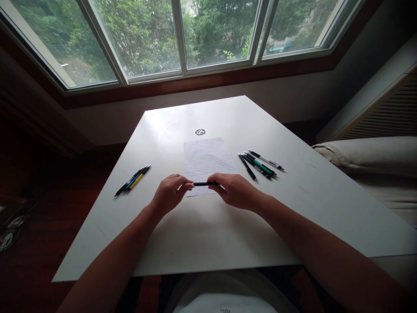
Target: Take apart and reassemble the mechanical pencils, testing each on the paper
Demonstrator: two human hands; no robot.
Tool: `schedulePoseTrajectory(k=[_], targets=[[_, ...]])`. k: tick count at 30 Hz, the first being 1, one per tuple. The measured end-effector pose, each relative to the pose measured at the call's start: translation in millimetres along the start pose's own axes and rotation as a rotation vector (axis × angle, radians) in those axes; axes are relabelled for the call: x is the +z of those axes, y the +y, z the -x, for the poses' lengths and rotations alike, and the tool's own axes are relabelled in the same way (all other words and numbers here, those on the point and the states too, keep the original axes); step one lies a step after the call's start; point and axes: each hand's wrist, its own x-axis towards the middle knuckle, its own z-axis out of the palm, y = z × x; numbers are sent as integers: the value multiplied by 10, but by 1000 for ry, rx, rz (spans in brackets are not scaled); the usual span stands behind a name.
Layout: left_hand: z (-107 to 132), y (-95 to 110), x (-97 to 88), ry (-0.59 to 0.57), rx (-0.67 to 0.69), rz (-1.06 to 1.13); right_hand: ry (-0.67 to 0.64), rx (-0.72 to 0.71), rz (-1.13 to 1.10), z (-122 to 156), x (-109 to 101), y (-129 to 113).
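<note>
A black pen (205, 184) is held level between both hands, just above the near edge of a written sheet of paper (207, 160) on the white table (202, 226). My left hand (170, 194) pinches the pen's left end with its fingers closed. My right hand (233, 190) grips the right end, fingers curled round it.
Three pens, one yellow and one blue, lie together at the table's left (133, 180). Several more pens, one green, lie to the right of the paper (260, 164). A small round mark (200, 132) sits beyond the sheet. A cushion (368, 154) lies at the right, windows behind.
</note>
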Motion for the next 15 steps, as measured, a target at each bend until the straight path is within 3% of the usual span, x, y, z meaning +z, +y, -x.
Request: schedulePoseTrajectory(k=[5,11,15], targets=[[26,9,28,-10,-60,145,5,14,18,-1,11,10],[15,1,44,58,-107,55,15,32,25,11,0,46],[6,0,31,43,-124,31,27,43,17,24,-16,65]])
